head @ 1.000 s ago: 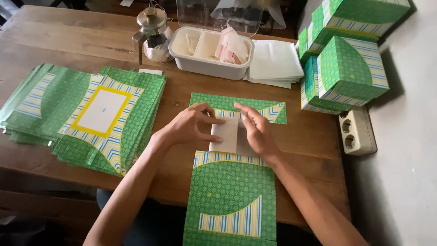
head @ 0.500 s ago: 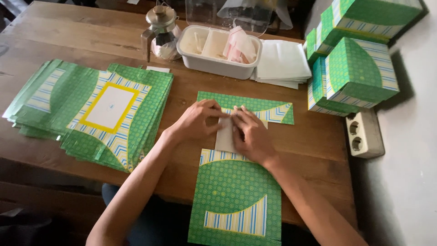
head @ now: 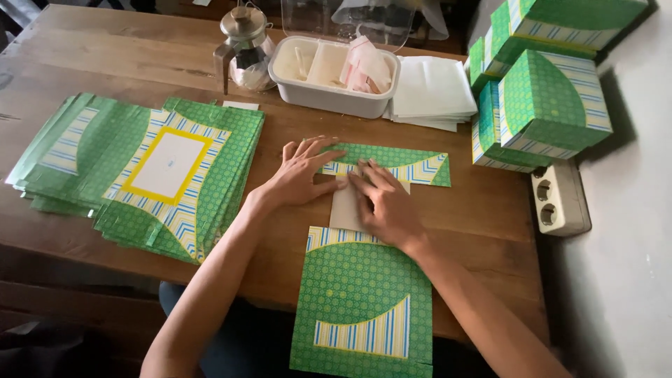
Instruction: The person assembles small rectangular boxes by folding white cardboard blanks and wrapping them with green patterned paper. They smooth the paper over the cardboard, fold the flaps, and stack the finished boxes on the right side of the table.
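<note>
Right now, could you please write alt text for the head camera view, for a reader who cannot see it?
Two bare hands, left hand and right hand, press on a flat green patterned cardboard sheet lying on a wooden table. A stack of similar sheets lies to the left, folded green boxes to the right.

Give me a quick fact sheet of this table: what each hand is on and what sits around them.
Left hand: flat on the green patterned sheet, near its folded far flap
Right hand: pressing the sheet's pale middle strip
Left of hands: stack of flat green sheets
Far side: white tray, glass pot, white papers
Right: folded green boxes, white socket strip
Surface: wooden table
</note>
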